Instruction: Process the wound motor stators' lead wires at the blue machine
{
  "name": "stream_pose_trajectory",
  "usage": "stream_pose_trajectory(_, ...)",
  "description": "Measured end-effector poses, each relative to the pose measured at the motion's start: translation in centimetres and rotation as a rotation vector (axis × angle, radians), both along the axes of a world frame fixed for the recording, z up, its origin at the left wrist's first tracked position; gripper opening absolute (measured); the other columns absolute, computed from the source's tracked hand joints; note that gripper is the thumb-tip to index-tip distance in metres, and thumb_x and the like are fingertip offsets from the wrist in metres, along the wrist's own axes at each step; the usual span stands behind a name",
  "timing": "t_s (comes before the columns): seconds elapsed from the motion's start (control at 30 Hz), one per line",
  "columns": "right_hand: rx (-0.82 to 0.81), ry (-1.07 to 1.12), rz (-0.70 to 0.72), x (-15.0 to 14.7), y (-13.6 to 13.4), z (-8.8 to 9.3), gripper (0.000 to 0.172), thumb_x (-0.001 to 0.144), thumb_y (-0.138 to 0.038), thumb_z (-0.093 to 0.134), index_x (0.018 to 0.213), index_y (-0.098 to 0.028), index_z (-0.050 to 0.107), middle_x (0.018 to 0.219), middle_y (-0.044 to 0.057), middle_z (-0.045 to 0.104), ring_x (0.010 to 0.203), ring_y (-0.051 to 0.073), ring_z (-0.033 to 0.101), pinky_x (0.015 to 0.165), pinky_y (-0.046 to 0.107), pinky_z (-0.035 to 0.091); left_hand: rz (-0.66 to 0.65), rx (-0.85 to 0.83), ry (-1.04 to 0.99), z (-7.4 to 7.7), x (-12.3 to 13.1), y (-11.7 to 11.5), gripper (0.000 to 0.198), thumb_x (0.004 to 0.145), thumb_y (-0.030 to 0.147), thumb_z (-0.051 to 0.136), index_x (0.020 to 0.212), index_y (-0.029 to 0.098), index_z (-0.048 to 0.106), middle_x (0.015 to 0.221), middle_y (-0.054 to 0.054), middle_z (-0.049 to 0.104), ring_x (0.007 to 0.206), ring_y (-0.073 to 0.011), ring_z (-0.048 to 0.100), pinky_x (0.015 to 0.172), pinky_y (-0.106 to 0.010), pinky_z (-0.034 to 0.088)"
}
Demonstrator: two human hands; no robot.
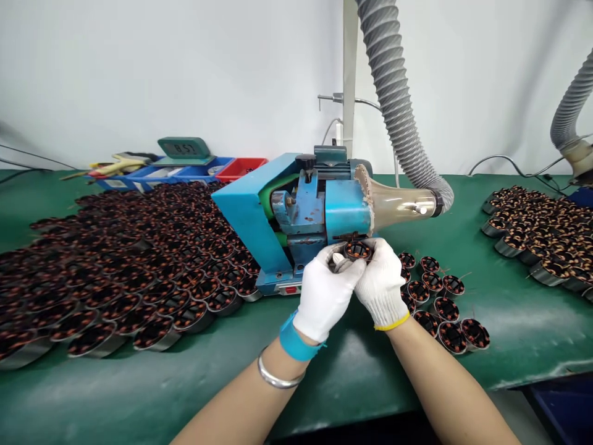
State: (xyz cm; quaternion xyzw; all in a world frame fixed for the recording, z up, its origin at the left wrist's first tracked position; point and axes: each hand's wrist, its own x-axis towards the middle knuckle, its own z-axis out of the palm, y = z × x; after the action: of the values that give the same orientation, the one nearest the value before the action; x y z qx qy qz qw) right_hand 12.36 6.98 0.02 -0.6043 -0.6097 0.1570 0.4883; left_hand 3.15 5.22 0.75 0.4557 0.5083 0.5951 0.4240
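Note:
Both hands wear white knit gloves and close around one motor stator (358,250), a metal ring with copper windings and a dark core. My left hand (327,292) grips its left side, and my right hand (380,278) grips its right side. The stator is held up against the front of a blue bench machine (348,207), just below its hood. Whether it touches the machine I cannot tell. To the right of my right hand, a small group of stators (447,309) stands on the green bench top (361,377).
Many stators (139,266) crowd the bench at left; another batch (546,235) stands at far right. A clear funnel (398,207) joins a grey hose (393,80) beside the machine. Behind are blue bins (162,176), a red bin (241,168) and a digital clock (184,148).

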Motion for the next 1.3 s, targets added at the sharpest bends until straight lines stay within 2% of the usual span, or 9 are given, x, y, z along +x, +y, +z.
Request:
stream_pose_trajectory(0.37,0.1,0.071,0.01,0.0,0.2,-1.1,0.022,0.069,-0.028,0.064,0.088,-0.017,0.061,0.088,0.008,0.066,0.081,0.022,0.064,0.077,0.034,0.053,-0.011,0.094,0.031,-0.7,0.2,0.0,0.036,0.065,0.028,0.073,0.097,0.013,0.066,0.092,-0.007,0.074,0.086,-0.0213,0.069,0.083,-0.033,0.054)
stream_pose_trajectory(0.73,-0.007,0.164,-0.002,-0.3,0.5,-0.9,0.025,0.07,-0.028,0.064,0.091,-0.017,0.06,0.09,0.009,0.066,0.084,0.024,0.063,0.08,0.038,0.053,0.03,0.053,0.119,0.2,0.5,0.1,0.029,0.068,0.03,0.068,0.093,0.014,0.064,0.083,-0.005,0.073,0.083,-0.021,0.068,0.081,-0.034,0.054)
stream_pose_trajectory(0.8,-0.004,0.159,-0.008,-0.1,0.1,-0.9,0.022,0.072,-0.028,0.062,0.091,-0.017,0.06,0.089,0.009,0.066,0.083,0.023,0.064,0.079,0.037,0.053,0.041,0.054,0.152,0.2,0.5,-0.2,0.028,0.069,0.03,0.068,0.092,0.014,0.064,0.083,-0.006,0.072,0.084,-0.0215,0.067,0.082,-0.035,0.053)
stream_pose_trajectory(0.9,0.069,0.122,0.063,0.4,-1.2,-1.1,0.029,0.069,-0.035,0.068,0.091,-0.019,0.059,0.085,0.006,0.064,0.077,0.022,0.063,0.072,0.036,0.054,0.067,0.109,0.223,0.0,0.3,-1.6,0.033,0.065,0.025,0.069,0.095,0.015,0.061,0.092,-0.007,0.07,0.09,-0.0226,0.066,0.087,-0.037,0.052)
stream_pose_trajectory(0.97,0.15,0.105,0.177,0.7,-2.2,-1.2,0.035,0.066,-0.041,0.071,0.092,-0.02,0.059,0.083,0.004,0.063,0.073,0.021,0.063,0.069,0.035,0.054,0.02,0.127,0.237,-0.4,-0.2,-2.7,0.039,0.063,0.02,0.07,0.1,0.016,0.059,0.099,-0.008,0.069,0.094,-0.0235,0.066,0.09,-0.038,0.051)
stream_pose_trajectory(1.07,0.222,0.11,0.328,1.3,-3.0,-1.2,0.038,0.068,-0.039,0.073,0.101,-0.022,0.062,0.094,0.005,0.062,0.085,0.022,0.064,0.077,0.035,0.055,-0.181,0.103,0.094,-0.8,-1.3,-3.5,0.05,0.065,0.021,0.069,0.113,0.016,0.057,0.115,-0.01,0.066,0.11,-0.0264,0.061,0.098,-0.04,0.048)
stream_pose_trajectory(1.13,0.174,0.114,0.378,1.7,-2.9,-1.1,0.045,0.068,-0.032,0.074,0.111,-0.025,0.062,0.106,0.006,0.06,0.096,0.023,0.063,0.083,0.035,0.055,-0.316,0.088,-0.058,-0.9,-2.1,-3.4,0.053,0.067,0.025,0.069,0.118,0.017,0.056,0.127,-0.011,0.061,0.122,-0.0278,0.055,0.104,-0.039,0.044)
stream_pose_trajectory(1.2,0.079,0.126,0.414,2.0,-2.6,-1.1,0.058,0.064,-0.025,0.075,0.12,-0.028,0.058,0.112,0.005,0.059,0.101,0.024,0.063,0.087,0.036,0.054,-0.388,0.059,-0.166,-0.8,-2.6,-2.9,0.052,0.068,0.027,0.07,0.117,0.017,0.057,0.129,-0.011,0.061,0.124,-0.0279,0.053,0.105,-0.039,0.042)
stream_pose_trajectory(1.3,-0.038,0.304,0.464,1.7,-2.6,-1.6,0.075,0.061,-0.019,0.075,0.13,-0.026,0.046,0.114,0.007,0.063,0.099,0.025,0.066,0.084,0.038,0.057,-0.351,0.004,-0.226,-0.6,-2.8,-2.3,0.048,0.063,0.021,0.074,0.109,0.017,0.06,0.117,-0.01,0.067,0.112,-0.0267,0.061,0.099,-0.039,0.047)
